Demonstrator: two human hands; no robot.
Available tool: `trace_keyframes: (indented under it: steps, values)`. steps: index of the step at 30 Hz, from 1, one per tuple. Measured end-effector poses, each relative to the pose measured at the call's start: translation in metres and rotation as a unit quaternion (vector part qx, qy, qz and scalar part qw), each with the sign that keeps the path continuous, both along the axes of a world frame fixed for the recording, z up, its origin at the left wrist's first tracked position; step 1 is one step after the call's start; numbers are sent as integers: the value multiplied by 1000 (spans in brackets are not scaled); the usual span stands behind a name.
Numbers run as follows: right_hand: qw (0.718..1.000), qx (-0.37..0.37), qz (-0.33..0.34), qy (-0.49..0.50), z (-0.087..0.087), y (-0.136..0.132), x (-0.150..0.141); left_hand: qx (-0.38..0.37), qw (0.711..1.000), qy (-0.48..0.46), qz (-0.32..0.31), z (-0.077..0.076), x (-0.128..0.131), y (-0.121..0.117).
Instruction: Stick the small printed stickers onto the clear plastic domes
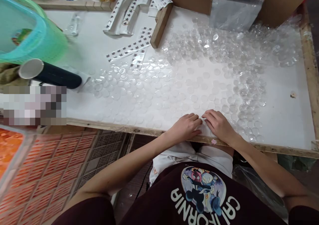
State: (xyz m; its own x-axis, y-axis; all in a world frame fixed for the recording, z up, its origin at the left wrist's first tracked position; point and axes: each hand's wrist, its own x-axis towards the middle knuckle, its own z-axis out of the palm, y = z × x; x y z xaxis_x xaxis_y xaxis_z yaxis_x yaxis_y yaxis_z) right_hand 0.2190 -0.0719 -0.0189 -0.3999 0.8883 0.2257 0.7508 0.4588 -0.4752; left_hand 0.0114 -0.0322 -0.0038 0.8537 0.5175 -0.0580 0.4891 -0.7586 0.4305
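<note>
My left hand (185,127) and my right hand (218,125) rest side by side at the near edge of the white table (281,118), fingertips almost meeting. The fingers of both are curled and pressed down on the white surface, pinching at something small that I cannot make out. Clear round glass domes (154,85) lie spread in great number across the table just beyond the hands, thicker toward the back right (249,49).
Sticker strips with small dark pictures (129,47) lie at the back left by a wooden bar (160,24). A dark tube (50,73) and green plastic baskets (30,35) stand at the left. A grey wrapped block (234,7) sits at the back. Orange crates (37,171) are below left.
</note>
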Motion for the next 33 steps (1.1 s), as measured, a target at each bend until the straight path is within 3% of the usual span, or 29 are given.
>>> trace_keyframes:
  steps: [11,20,25,31,33]
  values:
    - [999,-22,-24,11,-4,-8,11,14,999,20,22,-2,9,5]
    - [999,-31,-4,-8,0,-22,22,-47,990,-91,96,-5,-9,8]
    - [998,-47,-9,-27,3,-26,28,-91,987,-121,59,1,-6,1]
    - [998,-45,-24,-40,4,-27,33,-38,995,-93,-5,3,3,-6]
    - [998,-42,-31,-43,4,-27,35,-18,995,-95,7,2,-1,0]
